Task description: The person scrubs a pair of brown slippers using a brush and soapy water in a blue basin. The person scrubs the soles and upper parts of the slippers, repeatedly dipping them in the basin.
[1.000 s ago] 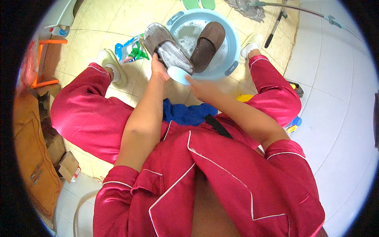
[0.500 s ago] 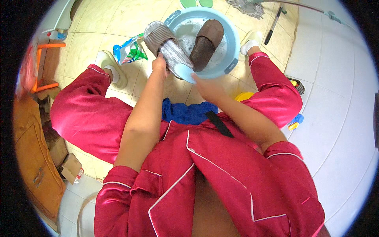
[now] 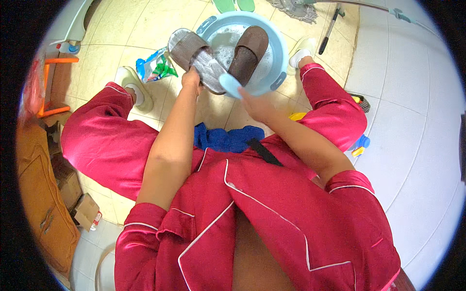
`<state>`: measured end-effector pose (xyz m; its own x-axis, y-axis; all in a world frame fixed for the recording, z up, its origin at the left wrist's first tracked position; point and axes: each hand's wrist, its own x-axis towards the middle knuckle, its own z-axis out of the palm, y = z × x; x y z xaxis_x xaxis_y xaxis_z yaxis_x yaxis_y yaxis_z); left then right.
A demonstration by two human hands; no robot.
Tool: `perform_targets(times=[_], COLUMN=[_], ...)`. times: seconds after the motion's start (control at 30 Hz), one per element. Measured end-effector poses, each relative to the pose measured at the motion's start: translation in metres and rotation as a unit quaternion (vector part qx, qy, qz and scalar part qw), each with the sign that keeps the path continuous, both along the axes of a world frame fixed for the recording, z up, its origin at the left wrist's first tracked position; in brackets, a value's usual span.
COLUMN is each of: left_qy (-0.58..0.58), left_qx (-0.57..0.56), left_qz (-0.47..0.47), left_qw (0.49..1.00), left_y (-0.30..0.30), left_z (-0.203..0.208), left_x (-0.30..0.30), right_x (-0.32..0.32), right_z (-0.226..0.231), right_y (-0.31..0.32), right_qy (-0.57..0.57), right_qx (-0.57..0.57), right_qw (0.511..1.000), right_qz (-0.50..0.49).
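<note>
My left hand (image 3: 191,80) grips a brown slipper (image 3: 188,50) by the edge of its sole, with white suds spread along the footbed. It is held tilted over the left rim of a light blue basin (image 3: 281,57). In my right hand (image 3: 257,105), somewhat blurred, is a light blue scrub brush (image 3: 229,85), laid against the heel end of that slipper; its bristles are hidden. A second brown slipper (image 3: 250,47) leans in the basin, toe strap upward, above foamy water.
Left of the basin lies a blue, green and white plastic bag (image 3: 158,65). Green slippers (image 3: 233,6), a mop head (image 3: 293,9) and a black-handled tool (image 3: 329,31) are beyond it. Blue cloth (image 3: 228,138) lies before my lap. An orange-framed stool (image 3: 58,60) stands at the left.
The brush in my right hand has shifted slightly along the heel of the held slipper. The whole view has moved a little; my left hand keeps its grip.
</note>
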<state>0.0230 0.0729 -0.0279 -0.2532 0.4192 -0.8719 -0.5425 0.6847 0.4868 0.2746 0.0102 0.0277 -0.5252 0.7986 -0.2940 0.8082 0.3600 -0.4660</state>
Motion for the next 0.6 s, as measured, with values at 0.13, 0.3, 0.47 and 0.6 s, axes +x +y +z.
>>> perform_targets(times=[0.13,0.3,0.47,0.6], left_qy=[-0.035,-0.036,-0.072,-0.016], left_qx=[0.037,-0.003,-0.009,0.0], left_qz=[0.044,-0.019,0.008,0.023], left_qw=[0.998,0.999,0.997,1.0], left_y=[-0.007,0.006,-0.007,-0.008], left_z=[-0.026,0.014,-0.013,-0.01], left_x=[-0.008,0.006,-0.009,0.005], right_x=[-0.015,-0.078,-0.04,0.0], right_z=[0.045,0.031,0.034,0.031], right_y=[-0.004,0.033,0.013,0.0], right_qy=[-0.043,0.001,-0.004,0.013], right_qx=[-0.062,-0.06,-0.096,-0.117], right_qw=[0.996,0.997,0.995,0.991], right_qz=[0.038,-0.051,-0.012,-0.057])
